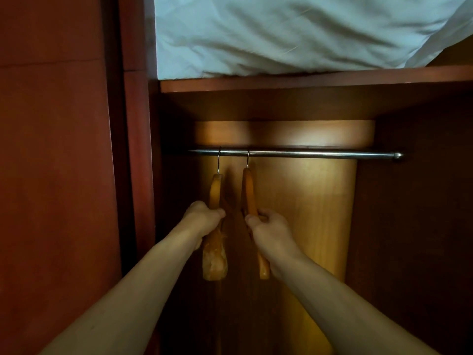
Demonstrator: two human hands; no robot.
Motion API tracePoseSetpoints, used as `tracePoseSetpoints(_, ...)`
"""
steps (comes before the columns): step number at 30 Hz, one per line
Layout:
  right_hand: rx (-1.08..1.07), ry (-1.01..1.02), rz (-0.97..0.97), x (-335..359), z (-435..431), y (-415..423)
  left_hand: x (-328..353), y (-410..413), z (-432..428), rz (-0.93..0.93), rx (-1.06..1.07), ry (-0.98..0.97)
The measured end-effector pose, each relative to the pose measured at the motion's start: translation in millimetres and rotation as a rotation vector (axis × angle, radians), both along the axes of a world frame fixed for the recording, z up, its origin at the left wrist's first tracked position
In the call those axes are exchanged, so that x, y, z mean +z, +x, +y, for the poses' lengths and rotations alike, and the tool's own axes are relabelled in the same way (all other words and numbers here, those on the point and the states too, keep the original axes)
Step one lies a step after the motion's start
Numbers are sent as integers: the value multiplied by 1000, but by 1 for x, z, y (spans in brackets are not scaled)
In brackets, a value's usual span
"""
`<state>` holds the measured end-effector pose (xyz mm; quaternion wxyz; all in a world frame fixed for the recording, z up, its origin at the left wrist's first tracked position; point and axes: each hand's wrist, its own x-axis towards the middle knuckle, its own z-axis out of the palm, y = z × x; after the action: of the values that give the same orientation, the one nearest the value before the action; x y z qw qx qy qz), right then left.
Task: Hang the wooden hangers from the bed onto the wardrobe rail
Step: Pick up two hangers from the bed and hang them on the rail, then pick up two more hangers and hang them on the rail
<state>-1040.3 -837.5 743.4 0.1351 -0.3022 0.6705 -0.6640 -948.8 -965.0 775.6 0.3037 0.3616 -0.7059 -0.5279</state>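
A metal wardrobe rail (320,154) runs across the open wardrobe. Two wooden hangers hang from its left part by their metal hooks. My left hand (203,217) is closed around the left hanger (215,262), whose lower end sticks out below my fist. My right hand (266,225) grips the right hanger (248,190) about a hand's width to the right. Both hangers are seen edge-on, pointing toward me. The bed is not in view.
A wooden shelf (307,82) sits above the rail with a white pillow or folded bedding (294,34) on it. The wardrobe's red-brown side panel (138,149) stands at the left, its dark right wall (414,226) at the right. The rail's right part carries nothing.
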Motion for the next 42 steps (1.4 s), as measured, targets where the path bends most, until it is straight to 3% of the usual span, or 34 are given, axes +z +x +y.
tracePoseSetpoints(4,-65,-13,11,2,2,-4,2,6,6,-54,-7,-91)
tracePoseSetpoints(9,-162,20,222,6,22,1,12,22,32,-77,20,-187)
tracePoseSetpoints(16,-62,-68,263,20,79,30,22,69,108,-20,101,-201)
tracePoseSetpoints(28,510,-11,117,-11,181,168,-38,245,277,-133,470,-201)
tracePoseSetpoints(42,1156,83,149,-53,237,510,-78,585,445,-195,1166,-33)
